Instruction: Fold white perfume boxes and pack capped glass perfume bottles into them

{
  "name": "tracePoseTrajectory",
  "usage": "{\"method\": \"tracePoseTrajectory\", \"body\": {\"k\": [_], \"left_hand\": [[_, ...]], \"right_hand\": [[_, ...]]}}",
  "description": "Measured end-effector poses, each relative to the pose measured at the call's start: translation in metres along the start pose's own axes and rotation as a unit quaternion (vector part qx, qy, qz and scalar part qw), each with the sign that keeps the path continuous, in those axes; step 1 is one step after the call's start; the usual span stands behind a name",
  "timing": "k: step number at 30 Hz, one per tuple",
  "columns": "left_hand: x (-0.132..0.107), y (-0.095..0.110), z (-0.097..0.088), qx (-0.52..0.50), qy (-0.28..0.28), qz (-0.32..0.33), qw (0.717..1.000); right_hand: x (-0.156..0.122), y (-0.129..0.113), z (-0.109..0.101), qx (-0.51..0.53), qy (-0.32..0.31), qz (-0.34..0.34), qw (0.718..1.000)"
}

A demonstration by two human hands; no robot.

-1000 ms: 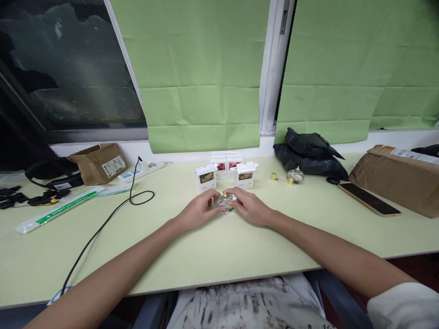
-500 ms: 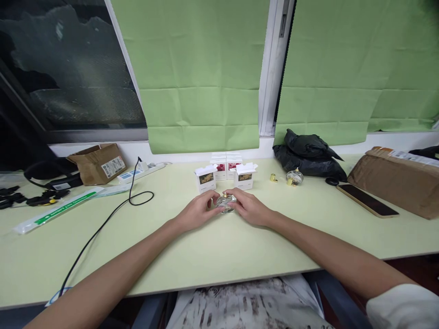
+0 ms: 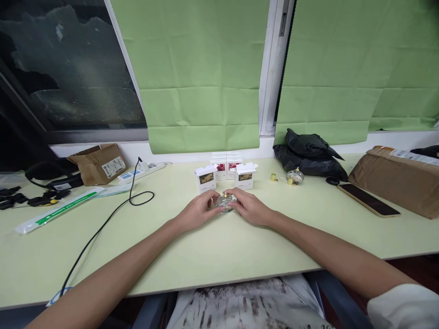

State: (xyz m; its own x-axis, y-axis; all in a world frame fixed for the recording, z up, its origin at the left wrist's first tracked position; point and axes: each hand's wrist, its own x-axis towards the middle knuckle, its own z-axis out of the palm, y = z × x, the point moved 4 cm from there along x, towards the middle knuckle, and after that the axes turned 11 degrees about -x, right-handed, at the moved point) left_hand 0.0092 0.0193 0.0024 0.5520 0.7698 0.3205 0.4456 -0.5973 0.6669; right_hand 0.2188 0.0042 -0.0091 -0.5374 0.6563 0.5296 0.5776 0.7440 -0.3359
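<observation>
A round clear glass perfume bottle (image 3: 225, 204) with a gold neck stands on the table between my hands. My left hand (image 3: 199, 210) grips its left side with thumb and fingers. On the other side, my right hand (image 3: 252, 207) closes on the bottle too, fingers behind and thumb in front. Just beyond my fingers are two small white boxes with raised flaps, a left box (image 3: 206, 179) and a right box (image 3: 244, 177). White boxes with red pictures (image 3: 221, 170) stand behind them.
To the right lie a gold cap (image 3: 273, 177), a second glass bottle (image 3: 295, 176), a black plastic bag (image 3: 310, 155), a phone (image 3: 368, 199) and a large brown package (image 3: 398, 180). On the left are an opened carton (image 3: 99, 165), a black cable (image 3: 103, 224) and a long plastic packet (image 3: 60, 210).
</observation>
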Motion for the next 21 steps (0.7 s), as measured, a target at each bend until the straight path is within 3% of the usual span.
{"method": "tracePoseTrajectory", "body": {"k": [11,14,17,19,21], "left_hand": [[0.000,0.002,-0.001,0.004,0.001,-0.006,1.000],[0.000,0.001,-0.001,0.006,-0.001,-0.005,1.000],[0.000,0.001,-0.001,0.008,-0.001,-0.005,1.000],[0.000,0.002,-0.001,0.008,0.002,-0.009,1.000],[0.000,0.002,-0.002,0.007,0.004,-0.013,1.000]], "right_hand": [[0.000,0.000,0.000,0.002,-0.005,0.011,1.000],[0.003,0.005,-0.009,-0.020,0.003,0.033,0.999],[0.005,0.024,-0.033,-0.127,0.077,0.113,0.982],[0.003,0.044,-0.054,-0.215,0.124,0.191,0.950],[-0.002,0.068,-0.072,-0.284,0.131,0.275,0.909]]}}
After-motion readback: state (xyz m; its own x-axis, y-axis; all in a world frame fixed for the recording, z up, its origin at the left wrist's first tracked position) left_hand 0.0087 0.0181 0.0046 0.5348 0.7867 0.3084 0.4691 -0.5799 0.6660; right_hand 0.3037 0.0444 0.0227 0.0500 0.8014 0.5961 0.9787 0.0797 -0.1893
